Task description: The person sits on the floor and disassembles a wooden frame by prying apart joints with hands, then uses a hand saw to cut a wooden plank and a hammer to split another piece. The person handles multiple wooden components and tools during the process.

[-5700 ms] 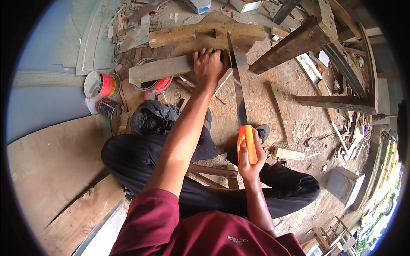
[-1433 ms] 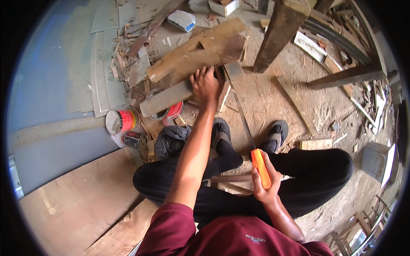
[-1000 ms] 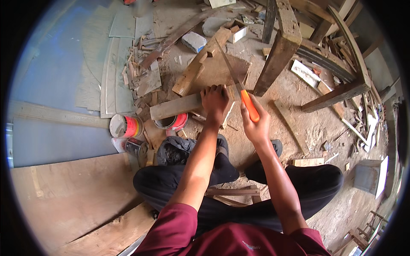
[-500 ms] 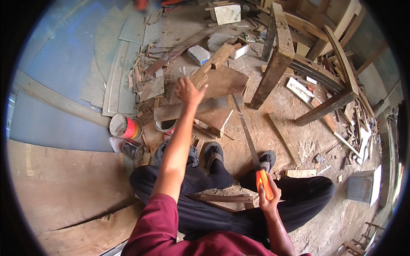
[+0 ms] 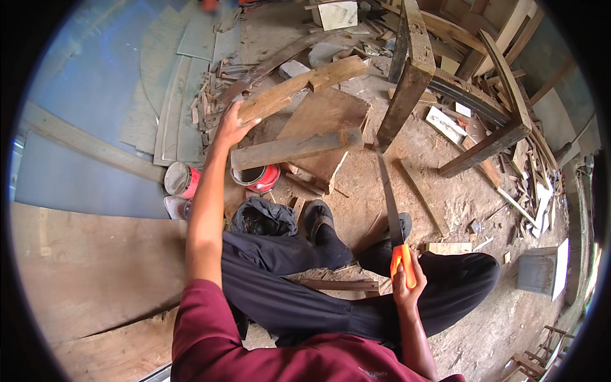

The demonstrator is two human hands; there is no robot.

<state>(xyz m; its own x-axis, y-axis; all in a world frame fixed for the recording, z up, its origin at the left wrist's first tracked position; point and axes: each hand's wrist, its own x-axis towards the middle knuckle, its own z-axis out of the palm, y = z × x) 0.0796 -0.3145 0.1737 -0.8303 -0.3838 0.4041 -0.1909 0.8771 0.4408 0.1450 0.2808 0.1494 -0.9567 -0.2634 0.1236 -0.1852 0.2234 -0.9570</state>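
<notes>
My left hand [image 5: 235,126] reaches far out and is closed around the near end of a notched wooden board [image 5: 286,89]. That board slants up and to the right, its notch showing along the lower edge. In my right hand [image 5: 409,284], above my right thigh, is the orange handle of a handsaw [image 5: 391,197], its long blade pointing away from me. Between the hands a thick greyish plank [image 5: 299,149] lies across a red bucket [image 5: 266,183] and a brown sheet of board [image 5: 324,114].
A rough wooden frame with legs [image 5: 414,89] stands at the far right, scrap wood around it. Paint cans [image 5: 181,180] and a black plastic bag [image 5: 263,218] are at left. A loose wood strip [image 5: 423,197] lies on the floor. A grey box [image 5: 538,278] is at right.
My left hand has moved left and taken hold of the notched board, which is now raised and turned. The saw in my right hand has shifted slightly right.
</notes>
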